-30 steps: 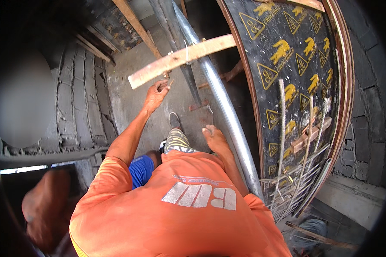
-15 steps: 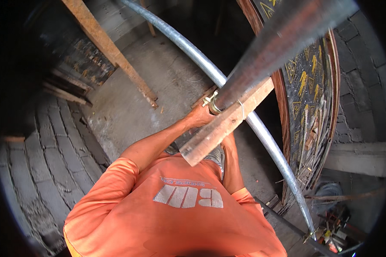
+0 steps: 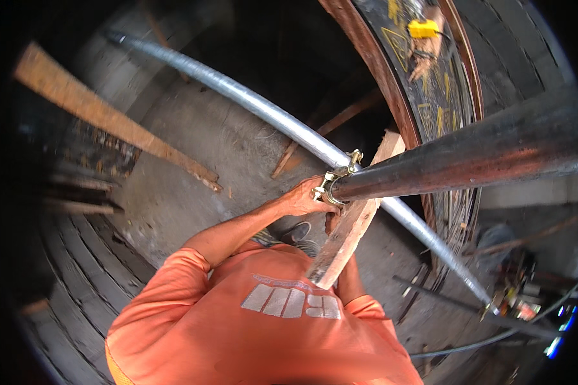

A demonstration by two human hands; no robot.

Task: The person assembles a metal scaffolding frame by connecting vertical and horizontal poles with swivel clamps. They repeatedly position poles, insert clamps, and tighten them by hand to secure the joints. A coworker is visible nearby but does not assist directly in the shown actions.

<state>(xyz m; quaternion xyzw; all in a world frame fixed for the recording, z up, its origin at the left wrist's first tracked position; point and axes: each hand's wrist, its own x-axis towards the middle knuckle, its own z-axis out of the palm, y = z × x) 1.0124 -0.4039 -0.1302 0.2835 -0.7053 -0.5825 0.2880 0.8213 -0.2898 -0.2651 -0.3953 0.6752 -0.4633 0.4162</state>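
Observation:
My left hand (image 3: 304, 197) is closed around a brass-coloured scaffold coupler (image 3: 327, 186) at the near end of a dark steel pipe (image 3: 456, 160). The coupler sits where this pipe meets a long galvanised pipe (image 3: 276, 117), which crosses diagonally behind it. A short wooden board (image 3: 347, 247) lies across under the dark pipe, tilted toward my chest. My right hand (image 3: 332, 221) is beneath the coupler and mostly hidden behind the board; its fingers do not show clearly.
A rusty-brown wooden post (image 3: 115, 119) leans at the left above the concrete floor (image 3: 173, 173). A curved, wood-edged panel (image 3: 385, 58) stands at the right, with a yellow object (image 3: 424, 29) at its top. Block walls (image 3: 77, 256) flank both sides. Tools and clutter (image 3: 520, 301) lie at lower right.
The view has turned, and the dark pipe now points to the right rather than up and right. More of the coupler shows, and the yellow object has come into view.

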